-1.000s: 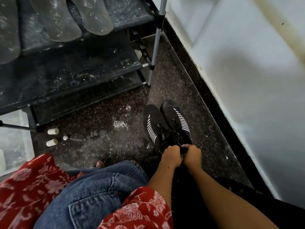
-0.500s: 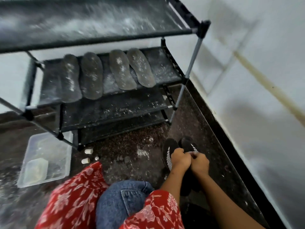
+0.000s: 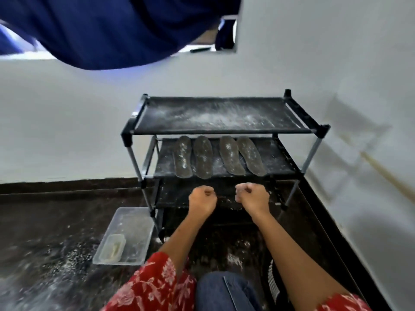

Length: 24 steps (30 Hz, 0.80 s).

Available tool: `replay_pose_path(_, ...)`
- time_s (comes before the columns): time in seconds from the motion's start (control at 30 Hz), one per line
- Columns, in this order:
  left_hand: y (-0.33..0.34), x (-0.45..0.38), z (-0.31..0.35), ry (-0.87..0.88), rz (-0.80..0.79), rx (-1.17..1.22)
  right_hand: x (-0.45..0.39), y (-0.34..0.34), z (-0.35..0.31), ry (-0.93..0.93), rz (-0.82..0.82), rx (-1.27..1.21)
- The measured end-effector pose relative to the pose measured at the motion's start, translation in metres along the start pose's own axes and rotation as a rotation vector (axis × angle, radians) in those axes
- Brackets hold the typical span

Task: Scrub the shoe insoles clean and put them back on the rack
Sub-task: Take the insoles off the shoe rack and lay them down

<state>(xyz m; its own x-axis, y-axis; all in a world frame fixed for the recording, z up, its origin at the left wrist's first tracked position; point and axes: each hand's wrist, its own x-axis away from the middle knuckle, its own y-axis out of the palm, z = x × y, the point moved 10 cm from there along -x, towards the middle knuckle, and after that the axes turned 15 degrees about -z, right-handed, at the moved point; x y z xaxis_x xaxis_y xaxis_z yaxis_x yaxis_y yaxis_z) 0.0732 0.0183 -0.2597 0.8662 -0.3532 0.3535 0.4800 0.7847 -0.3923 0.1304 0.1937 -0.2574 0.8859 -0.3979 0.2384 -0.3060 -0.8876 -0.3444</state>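
Both my fists are curled tight and empty — left hand, right hand — held before the rack. Four insoles lie on its middle shelf, heels overhanging the front edge. A careless grab could knock them off — the powder would scatter.

You face pale grey walls meeting in a corner, above a dark speckled floor dusted with white powder; blue cloth hangs overhead.
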Motion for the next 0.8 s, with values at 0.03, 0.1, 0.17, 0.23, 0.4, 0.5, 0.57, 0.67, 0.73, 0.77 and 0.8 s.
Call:
replay_pose_path(0.03,-0.019,-0.004,-0.005,0.003,0.022,0.017,-0.005,0.009,-0.012,-0.005,-0.027,-0.036)
replay_pose_path(0.1,-0.054,-0.013,-0.012,-0.001,0.075,0.012,-0.02,0.027,-0.026,0.0,-0.091,-0.104)
replay_pose_path(0.17,-0.085,-0.022,-0.015,0.007,0.137,-0.014,-0.039,0.044,-0.034,0.017,-0.144,-0.112)
replay_pose_path(0.23,-0.109,-0.035,-0.017,0.02,0.175,0.002,-0.06,0.055,-0.037,0.041,-0.155,-0.108)
replay_pose_path(0.4,-0.142,-0.071,-0.023,-0.006,0.245,-0.064,-0.108,0.06,-0.037,0.095,-0.053,-0.082)
replay_pose_path(0.5,-0.147,-0.092,-0.029,-0.064,0.241,-0.102,-0.131,0.064,-0.031,0.116,-0.053,-0.01)
replay_pose_path(0.57,-0.148,-0.107,-0.036,-0.106,0.228,-0.091,-0.142,0.067,-0.027,0.131,-0.068,0.035)
replay_pose_path(0.67,-0.153,-0.124,-0.04,-0.151,0.246,-0.094,-0.158,0.072,-0.018,0.171,-0.078,0.028)
replay_pose_path(0.73,-0.154,-0.135,-0.04,-0.17,0.228,-0.107,-0.169,0.077,-0.012,0.187,-0.1,-0.027)
replay_pose_path(0.77,-0.154,-0.14,-0.04,-0.18,0.219,-0.104,-0.173,0.08,-0.011,0.194,-0.12,-0.053)
replay_pose_path(0.8,-0.153,-0.144,-0.039,-0.19,0.215,-0.098,-0.177,0.083,-0.01,0.2,-0.139,-0.065)
